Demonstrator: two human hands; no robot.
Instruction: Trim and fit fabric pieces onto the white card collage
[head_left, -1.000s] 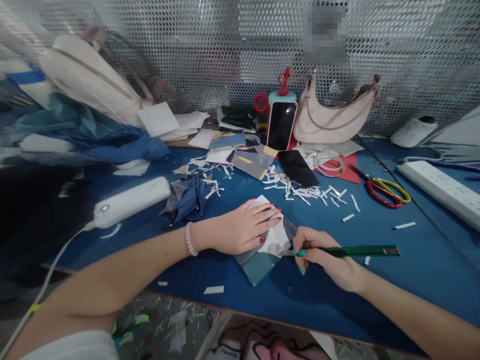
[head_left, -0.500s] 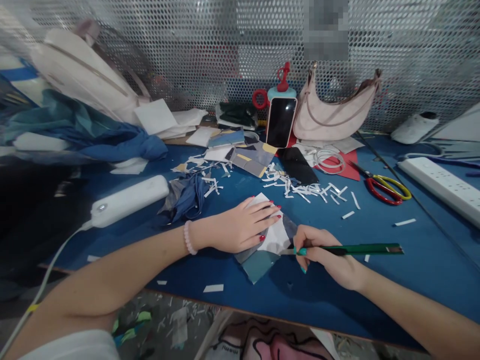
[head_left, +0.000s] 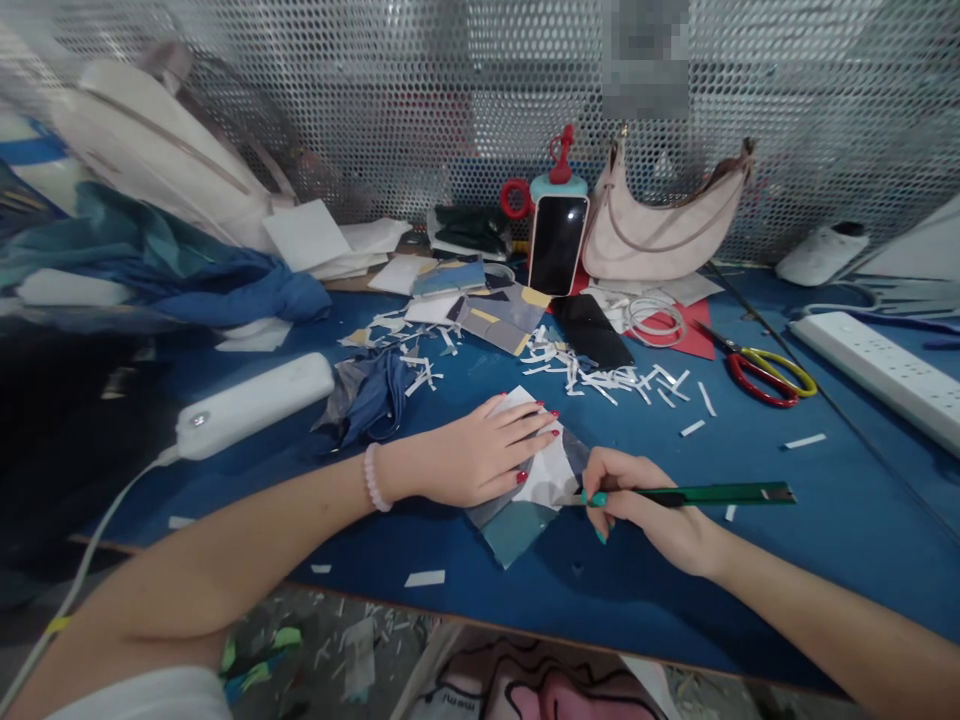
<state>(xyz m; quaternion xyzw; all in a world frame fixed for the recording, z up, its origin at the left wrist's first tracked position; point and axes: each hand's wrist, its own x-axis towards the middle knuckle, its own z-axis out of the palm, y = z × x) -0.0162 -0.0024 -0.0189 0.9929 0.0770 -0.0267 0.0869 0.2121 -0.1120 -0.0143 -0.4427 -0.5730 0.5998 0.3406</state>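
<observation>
My left hand (head_left: 480, 455) lies flat with its fingers stretched over a white piece of paper (head_left: 550, 470), holding it down. Beneath the paper is a grey and blue-green sheet (head_left: 517, 533) whose lower corner sticks out toward me. My right hand (head_left: 645, 505) is closed around a green utility knife (head_left: 727, 494), its handle pointing right. The knife's blade tip touches the lower right edge of the white paper. Part of the paper is hidden under my left fingers.
White paper strips (head_left: 615, 380) are strewn across the blue table (head_left: 750, 570). Scissors (head_left: 769, 375) and a power strip (head_left: 877, 375) lie to the right. A white elongated device (head_left: 255, 405) with a cable is at left. Behind stand a phone (head_left: 557, 245) and a handbag (head_left: 667, 230).
The knife in my right hand has shifted slightly left along the paper's lower edge. My left hand stays in place on the paper. The whole view has shifted a little.
</observation>
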